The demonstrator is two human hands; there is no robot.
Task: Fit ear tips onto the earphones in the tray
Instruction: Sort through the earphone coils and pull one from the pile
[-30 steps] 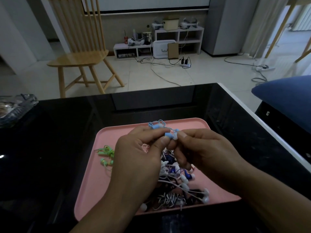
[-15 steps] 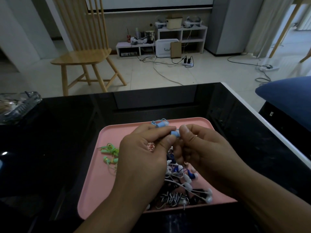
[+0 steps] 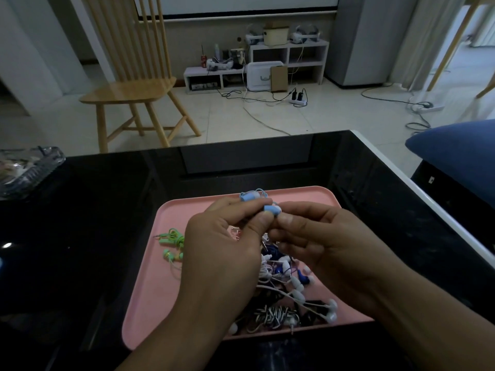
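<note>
A pink tray lies on the black table and holds a tangle of earphones in white, dark blue and striped cords. A green pair lies apart at the tray's left. Above the tray, my left hand pinches a light blue earbud between thumb and fingers. A second light blue earbud sticks out above my left fingers. My right hand meets the left, its thumb and fingertips pinched at the end of the lower blue earbud. Whether an ear tip sits between those fingers is hidden.
The glossy black table has a white edge on the right. A clear glass dish stands at the far left. Beyond the table are a wooden chair, low white shelves and cables on the floor. A blue cushion is at right.
Both hands stay together over the tray, with small finger shifts around the blue earbud. My head has tilted slightly, so the scene sits a little differently in view.
</note>
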